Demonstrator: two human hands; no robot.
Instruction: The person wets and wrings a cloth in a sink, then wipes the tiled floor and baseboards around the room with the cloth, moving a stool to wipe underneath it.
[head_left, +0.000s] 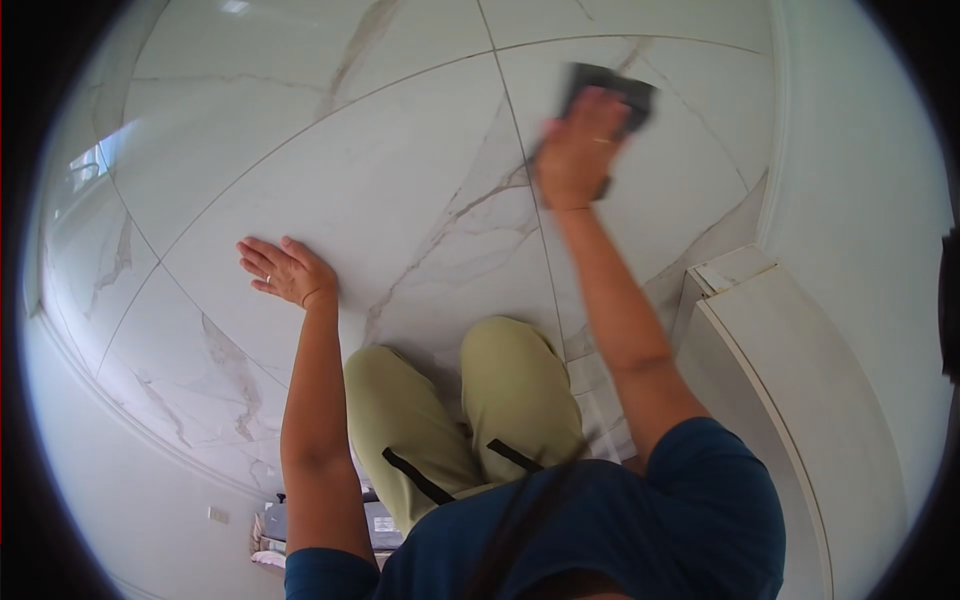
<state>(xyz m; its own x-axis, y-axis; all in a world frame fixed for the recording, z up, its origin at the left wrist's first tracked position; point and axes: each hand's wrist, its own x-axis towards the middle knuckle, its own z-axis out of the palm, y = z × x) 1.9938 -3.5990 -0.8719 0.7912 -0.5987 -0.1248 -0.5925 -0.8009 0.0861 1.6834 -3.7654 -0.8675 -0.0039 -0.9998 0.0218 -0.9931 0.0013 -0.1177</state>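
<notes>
On the marble-patterned tile floor [400,190], my right hand [585,150] presses a dark grey cloth [640,95] flat, at the upper right. Hand and cloth are blurred by motion, and parts of the cloth stick out beyond the fingertips and beside the palm. My left hand [290,272] rests palm down on the tiles at the left, fingers spread, holding nothing. A ring shows on one of its fingers. Between my arms are my bent knees in light green trousers [520,390].
A white cabinet or panel [820,370] stands close to my right arm, with a damaged corner. White walls [860,200] border the floor on the right and lower left. Some grey and white items [385,523] lie behind my left arm.
</notes>
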